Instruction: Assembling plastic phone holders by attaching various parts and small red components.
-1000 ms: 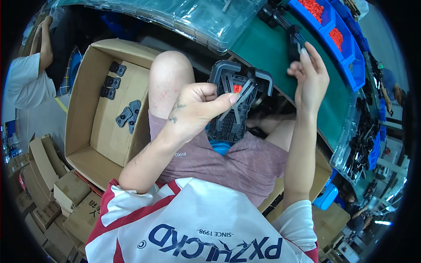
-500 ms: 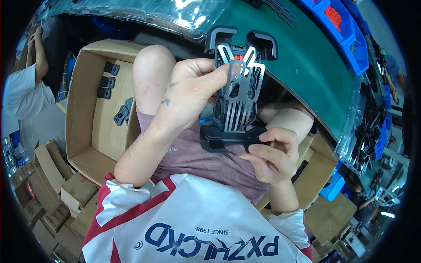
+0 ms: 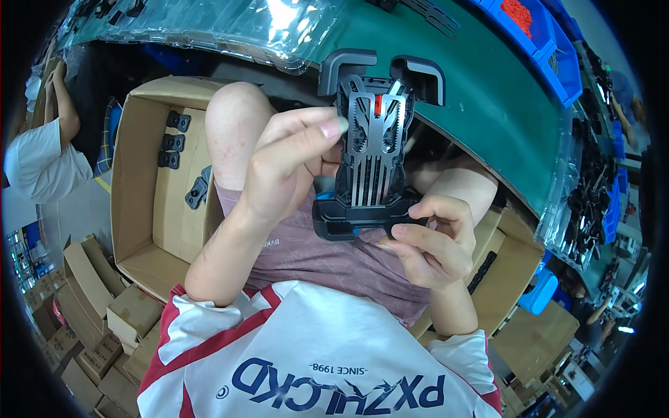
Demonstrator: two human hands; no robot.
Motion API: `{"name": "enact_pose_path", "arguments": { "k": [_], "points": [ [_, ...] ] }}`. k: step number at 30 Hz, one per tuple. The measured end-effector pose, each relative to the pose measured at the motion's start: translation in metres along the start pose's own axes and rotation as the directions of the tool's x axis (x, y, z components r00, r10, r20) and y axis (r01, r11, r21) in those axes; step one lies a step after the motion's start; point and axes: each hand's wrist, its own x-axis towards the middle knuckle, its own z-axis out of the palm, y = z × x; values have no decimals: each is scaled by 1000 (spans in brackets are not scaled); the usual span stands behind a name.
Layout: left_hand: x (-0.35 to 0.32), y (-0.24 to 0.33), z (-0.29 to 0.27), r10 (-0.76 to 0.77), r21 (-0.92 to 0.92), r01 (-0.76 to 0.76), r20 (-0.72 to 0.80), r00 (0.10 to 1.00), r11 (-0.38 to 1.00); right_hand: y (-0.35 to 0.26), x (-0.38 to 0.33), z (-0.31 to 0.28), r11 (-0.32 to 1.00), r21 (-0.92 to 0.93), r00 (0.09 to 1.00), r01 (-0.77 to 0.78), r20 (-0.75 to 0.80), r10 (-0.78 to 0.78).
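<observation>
I hold a black plastic clamp-like holder (image 3: 373, 150) upright in front of me, over my lap. It has two curved arms at the top, a ribbed grey middle with a small red piece, and a wide foot at the bottom. My left hand (image 3: 289, 164) grips its left side with thumb and fingers. My right hand (image 3: 426, 240) pinches the foot of the holder from below right.
An open cardboard box (image 3: 139, 202) with several black plastic parts (image 3: 173, 141) stands at my left knee. A green table edge (image 3: 488, 104) curves above, with clear plastic bags (image 3: 230, 28) and blue bins (image 3: 536, 35) of red parts. Another person (image 3: 38, 157) sits far left. Small cartons (image 3: 90, 306) are stacked at lower left.
I have lifted the holder higher and turned it upright. My right hand came down from the table to the holder's foot and now pinches it.
</observation>
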Motion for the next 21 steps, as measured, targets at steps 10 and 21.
{"name": "enact_pose_path", "arguments": {
  "k": [10,21],
  "points": [
    [-5,-1,-8,47,166,-73,158,986,983,2,-1,2,999,-1,999,34,-11,-34],
    [-5,5,-8,8,-52,1,180,984,999,11,-10,7,983,-79,986,163,-26,-166]
  ]
}}
